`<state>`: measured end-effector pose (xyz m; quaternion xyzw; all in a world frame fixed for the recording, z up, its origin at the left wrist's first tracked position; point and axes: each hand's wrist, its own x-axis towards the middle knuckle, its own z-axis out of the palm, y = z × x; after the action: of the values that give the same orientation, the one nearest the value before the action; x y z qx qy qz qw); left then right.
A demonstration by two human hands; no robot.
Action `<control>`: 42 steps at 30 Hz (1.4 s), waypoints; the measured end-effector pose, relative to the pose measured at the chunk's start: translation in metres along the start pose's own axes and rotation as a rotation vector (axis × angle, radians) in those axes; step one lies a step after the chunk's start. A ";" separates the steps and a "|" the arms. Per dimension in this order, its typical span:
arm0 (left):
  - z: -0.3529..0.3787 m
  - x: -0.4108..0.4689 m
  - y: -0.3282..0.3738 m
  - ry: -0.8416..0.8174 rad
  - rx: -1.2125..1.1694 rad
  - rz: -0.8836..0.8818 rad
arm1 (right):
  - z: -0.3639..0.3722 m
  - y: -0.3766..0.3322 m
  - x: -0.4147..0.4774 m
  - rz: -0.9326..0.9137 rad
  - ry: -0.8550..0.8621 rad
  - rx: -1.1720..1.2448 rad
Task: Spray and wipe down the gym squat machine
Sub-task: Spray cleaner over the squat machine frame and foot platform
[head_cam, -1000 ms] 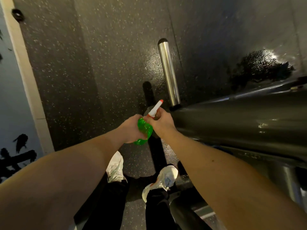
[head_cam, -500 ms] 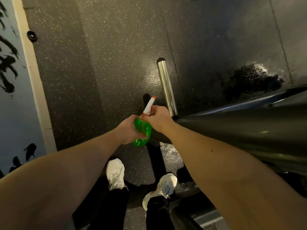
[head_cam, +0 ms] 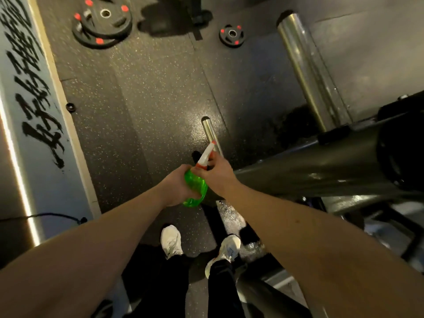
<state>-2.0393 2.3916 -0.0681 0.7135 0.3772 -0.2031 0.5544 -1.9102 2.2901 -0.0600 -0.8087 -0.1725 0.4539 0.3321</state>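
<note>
Our 2 hands meet on the green spray bottle (head_cam: 195,191). The left hand (head_cam: 176,185) wraps its curled fingers round the bottle's body. The right hand (head_cam: 218,177) closes over the neck and the white-and-orange spray head (head_cam: 205,158); we cannot tell whether a finger lies on the trigger. The nozzle tilts up and away from us, toward the short chrome peg (head_cam: 210,131) of the squat machine. The bottle sits just beside the end of the machine's dark frame beam (head_cam: 309,173), which runs off to our right. A thicker chrome sleeve (head_cam: 307,72) rises from the beam farther along. A wet patch (head_cam: 296,125) shines on the speckled rubber floor (head_cam: 149,99). Below the hands stand 2 white shoes (head_cam: 171,241). Well apart lie 2 stacked weight plates (head_cam: 103,24) and 1 small plate (head_cam: 231,35).
</note>
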 end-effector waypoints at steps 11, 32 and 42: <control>0.022 -0.099 0.124 -0.061 0.054 0.193 | -0.097 -0.052 -0.130 -0.022 0.253 0.078; 0.053 -0.161 0.229 0.155 0.020 0.122 | -0.204 -0.099 -0.164 -0.189 0.058 -0.121; 0.033 -0.131 0.250 0.190 0.088 0.161 | -0.232 -0.134 -0.131 -0.144 0.029 -0.274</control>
<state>-1.9271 2.2942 0.1740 0.7812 0.3603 -0.1057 0.4987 -1.7792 2.2223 0.1995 -0.8385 -0.2854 0.3893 0.2528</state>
